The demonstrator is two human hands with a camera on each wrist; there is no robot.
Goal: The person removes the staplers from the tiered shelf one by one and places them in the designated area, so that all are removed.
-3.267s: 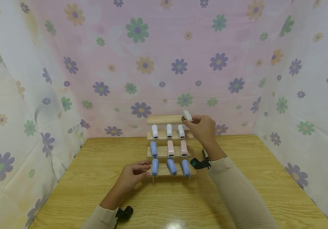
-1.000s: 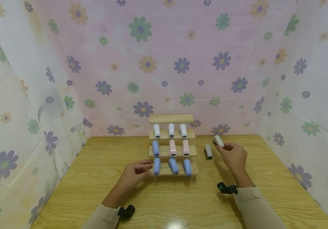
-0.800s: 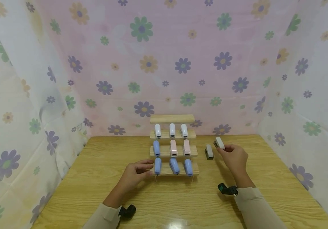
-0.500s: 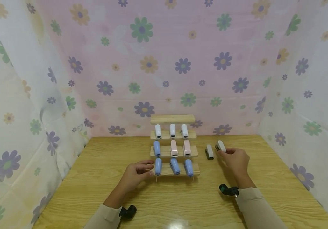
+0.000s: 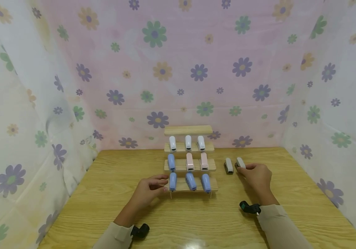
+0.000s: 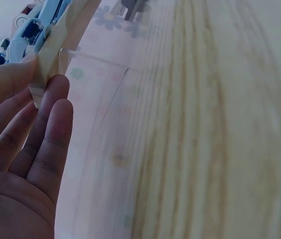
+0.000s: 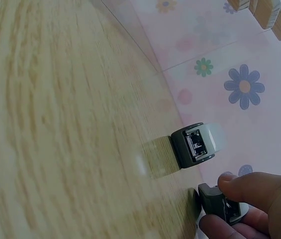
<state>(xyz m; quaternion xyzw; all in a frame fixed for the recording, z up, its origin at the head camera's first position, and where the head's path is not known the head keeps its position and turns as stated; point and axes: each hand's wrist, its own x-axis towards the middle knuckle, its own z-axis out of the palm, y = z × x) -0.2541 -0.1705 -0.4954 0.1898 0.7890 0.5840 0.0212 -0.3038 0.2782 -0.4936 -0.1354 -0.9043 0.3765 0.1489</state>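
Observation:
Between thumb and fingers, my right hand pinches a small white-topped stapler with a dark base, down at the tabletop. A similar stapler stands just left of it; the right wrist view shows that standing stapler upright, apart from the held stapler. My left hand holds the left end of the bottom shelf of a tiered wooden rack. In the left wrist view the thumb lies on the shelf end and fingers are beneath it.
The rack's bare top shelf is above a row of white staplers. Below sit two pink staplers beside a blue stapler, then blue staplers lowest. Flowered cloth encloses the wooden table behind and at both sides.
My right hand has carried the stapler from the top shelf to the right and lowered it to the table beside the standing stapler. My left hand stays on the rack.

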